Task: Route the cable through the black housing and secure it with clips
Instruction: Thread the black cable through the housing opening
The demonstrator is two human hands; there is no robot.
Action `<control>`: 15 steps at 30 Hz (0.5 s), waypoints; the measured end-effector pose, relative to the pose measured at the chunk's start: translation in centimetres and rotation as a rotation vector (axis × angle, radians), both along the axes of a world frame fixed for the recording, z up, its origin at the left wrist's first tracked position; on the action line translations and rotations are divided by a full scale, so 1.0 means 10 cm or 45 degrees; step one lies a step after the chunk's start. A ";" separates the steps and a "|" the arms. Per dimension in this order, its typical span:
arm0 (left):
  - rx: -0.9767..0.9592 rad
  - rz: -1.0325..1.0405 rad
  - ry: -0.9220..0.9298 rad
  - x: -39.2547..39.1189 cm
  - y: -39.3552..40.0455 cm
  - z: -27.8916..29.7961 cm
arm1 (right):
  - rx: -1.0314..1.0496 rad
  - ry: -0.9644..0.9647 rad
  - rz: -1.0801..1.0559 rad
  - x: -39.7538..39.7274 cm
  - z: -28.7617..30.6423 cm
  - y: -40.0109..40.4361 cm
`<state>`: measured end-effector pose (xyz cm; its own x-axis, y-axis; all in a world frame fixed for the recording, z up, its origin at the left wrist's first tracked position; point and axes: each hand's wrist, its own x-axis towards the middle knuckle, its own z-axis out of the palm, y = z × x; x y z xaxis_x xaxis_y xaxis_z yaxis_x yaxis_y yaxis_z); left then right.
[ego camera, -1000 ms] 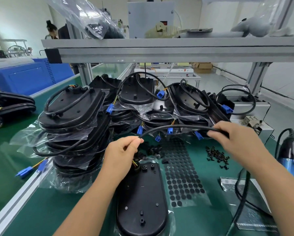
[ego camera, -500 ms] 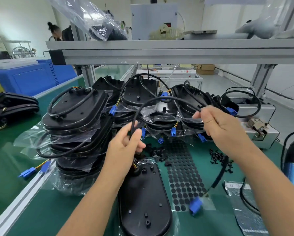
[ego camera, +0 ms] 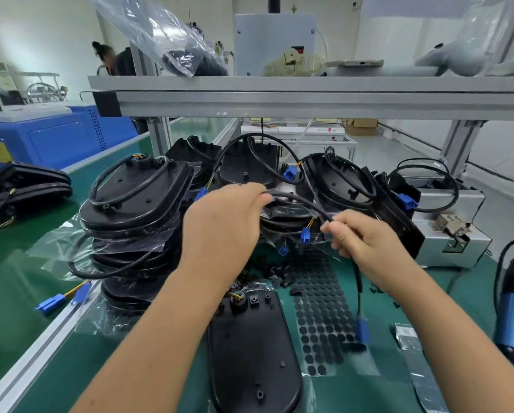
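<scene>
Both hands pinch the cable [ego camera: 297,198]: left hand [ego camera: 223,225], right hand [ego camera: 366,242]. Left forearm hides part of the black housing [ego camera: 252,350]; stacked housings [ego camera: 136,204] crowd behind.

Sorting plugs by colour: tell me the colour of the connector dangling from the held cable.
Blue connector, head view.

Head-worn view, facing forward-down, close over green bench [ego camera: 17,278]

Between my fingers [ego camera: 337,231] runs a smooth, matt black rubbery cable [ego camera: 297,198]; below them lie a matt black plastic housing [ego camera: 254,353] and a smooth green mat [ego camera: 26,281].
</scene>
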<state>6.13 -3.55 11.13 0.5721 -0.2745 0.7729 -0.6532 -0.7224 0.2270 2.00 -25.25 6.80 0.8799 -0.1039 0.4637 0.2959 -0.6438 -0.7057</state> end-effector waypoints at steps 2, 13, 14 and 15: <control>-0.165 0.050 0.030 -0.03 0.09 -0.08 | 0.027 0.086 0.011 0.01 -0.11 -0.01; 0.288 0.263 0.043 -0.12 0.23 -0.19 | -0.014 -0.027 0.052 0.19 -0.03 0.35; 0.331 0.244 -0.004 -0.12 0.19 -0.16 | -0.029 -0.045 0.062 0.19 -0.02 0.38; 0.337 0.227 -0.019 -0.10 0.16 -0.14 | -0.044 -0.051 0.072 0.18 -0.01 0.40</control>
<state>5.10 -1.97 9.71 0.6183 -0.3633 0.6969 -0.5126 -0.8586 0.0073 3.85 -21.26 6.71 0.8644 -0.0380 0.5014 0.3600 -0.6493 -0.6699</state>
